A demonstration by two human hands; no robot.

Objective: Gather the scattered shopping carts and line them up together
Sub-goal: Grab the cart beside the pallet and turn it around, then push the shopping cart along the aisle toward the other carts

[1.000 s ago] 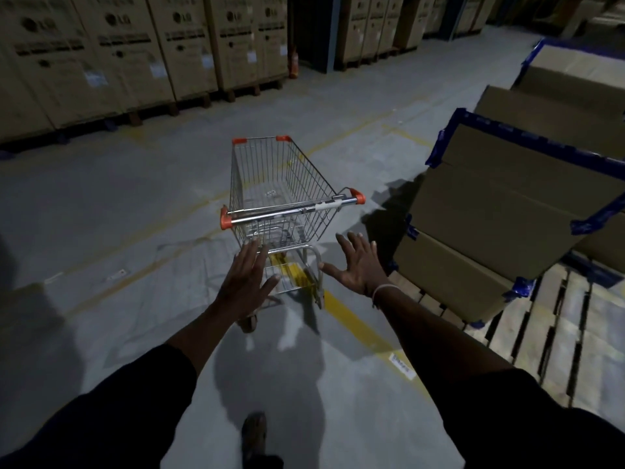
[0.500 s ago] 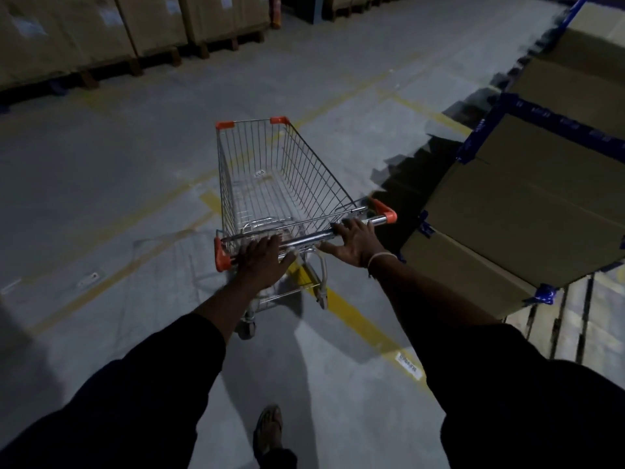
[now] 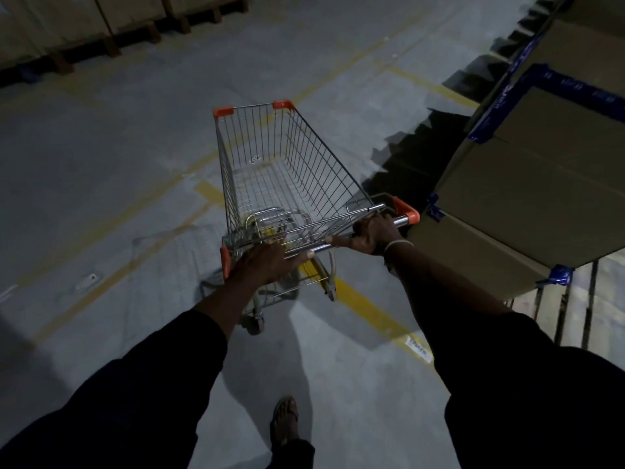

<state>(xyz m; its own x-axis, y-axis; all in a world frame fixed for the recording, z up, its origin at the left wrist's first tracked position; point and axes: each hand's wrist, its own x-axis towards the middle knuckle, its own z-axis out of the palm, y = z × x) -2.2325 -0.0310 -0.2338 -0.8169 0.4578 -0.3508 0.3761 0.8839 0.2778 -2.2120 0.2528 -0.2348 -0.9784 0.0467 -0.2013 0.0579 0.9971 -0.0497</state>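
On the handle bar [image 3: 321,247] of the cart [image 3: 287,184], both hands apparently grip.

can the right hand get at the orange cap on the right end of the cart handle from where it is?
Probably yes: the right hand grips the handle bar beside the orange cap, with only bare bar between.

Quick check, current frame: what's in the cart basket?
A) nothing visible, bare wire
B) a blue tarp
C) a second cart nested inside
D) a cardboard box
A: the shopping cart shows only bare wire mesh in its basket, while the left hand and right hand grip its handle bar; the cardboard boxes sit beside it.
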